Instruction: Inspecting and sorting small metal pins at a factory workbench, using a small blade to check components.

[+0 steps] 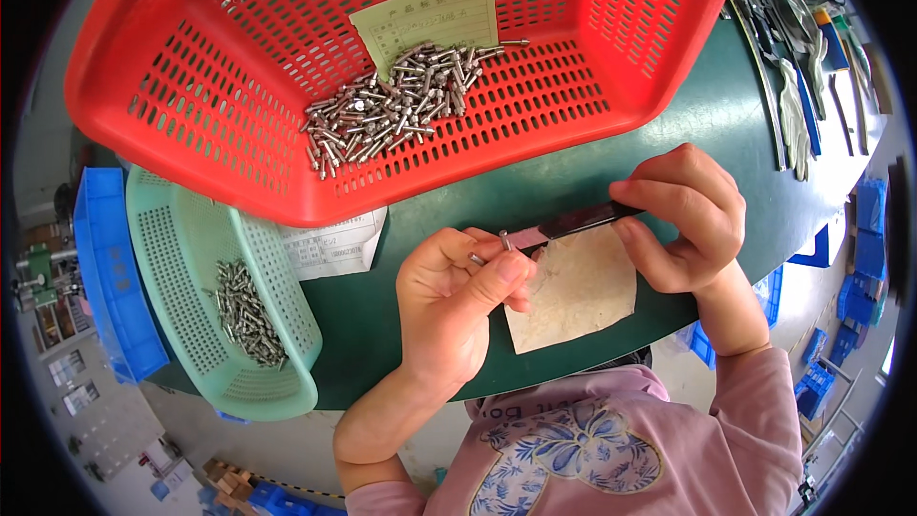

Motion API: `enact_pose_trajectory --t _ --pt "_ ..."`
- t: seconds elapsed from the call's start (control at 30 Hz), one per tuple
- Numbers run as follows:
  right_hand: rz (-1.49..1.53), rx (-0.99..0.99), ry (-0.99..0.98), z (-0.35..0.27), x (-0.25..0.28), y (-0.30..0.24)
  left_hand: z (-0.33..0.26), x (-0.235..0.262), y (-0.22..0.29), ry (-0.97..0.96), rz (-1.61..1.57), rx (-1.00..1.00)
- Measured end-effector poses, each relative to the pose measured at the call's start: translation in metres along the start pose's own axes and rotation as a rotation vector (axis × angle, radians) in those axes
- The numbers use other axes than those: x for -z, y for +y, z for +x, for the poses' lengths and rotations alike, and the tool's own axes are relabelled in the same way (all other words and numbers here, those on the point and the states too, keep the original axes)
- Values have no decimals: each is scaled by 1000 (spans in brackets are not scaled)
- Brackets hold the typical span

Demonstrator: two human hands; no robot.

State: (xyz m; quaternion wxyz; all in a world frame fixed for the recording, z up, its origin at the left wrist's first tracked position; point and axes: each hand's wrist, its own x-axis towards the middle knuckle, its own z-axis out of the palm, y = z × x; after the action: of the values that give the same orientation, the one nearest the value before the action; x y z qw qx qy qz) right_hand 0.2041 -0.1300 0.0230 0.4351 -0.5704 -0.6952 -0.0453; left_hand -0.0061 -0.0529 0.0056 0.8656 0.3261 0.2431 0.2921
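My left hand [444, 301] pinches a small metal pin [505, 241] between thumb and fingers. A second short metal end pokes out beside its fingertips. My right hand [688, 220] grips the dark end of a thin flat strip [578, 220]. The strip's pinkish far end meets the left fingertips near the pin; whether they touch is unclear. Beneath both hands a worn beige sheet [578, 301] lies on the green table [358, 311]. Many similar metal pins [401, 100] are heaped in a big red basket [478, 161], around a handwritten yellowish card [430, 19].
At the left a pale green basket [304, 387] holds more small metal parts [248, 315]. A printed paper [334, 247] sticks out below the red basket. Pliers and other hand tools [798, 86] lie at the far right. A blue bin [110, 268] stands at the left edge.
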Motion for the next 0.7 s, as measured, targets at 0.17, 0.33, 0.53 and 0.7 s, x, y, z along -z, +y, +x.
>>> enact_pose_trajectory --t 0.17,0.33,0.53,0.7 --pt "-17 -3 12 -1 -1 1 0 0 -1 35 -29 19" --pt "-2 -8 9 0 0 1 1 -3 1 90 -62 50" --pt "14 -15 -10 1 1 1 3 -5 2 96 -84 97" --pt "-39 -145 6 -1 -4 -1 2 -2 7 107 -92 146"
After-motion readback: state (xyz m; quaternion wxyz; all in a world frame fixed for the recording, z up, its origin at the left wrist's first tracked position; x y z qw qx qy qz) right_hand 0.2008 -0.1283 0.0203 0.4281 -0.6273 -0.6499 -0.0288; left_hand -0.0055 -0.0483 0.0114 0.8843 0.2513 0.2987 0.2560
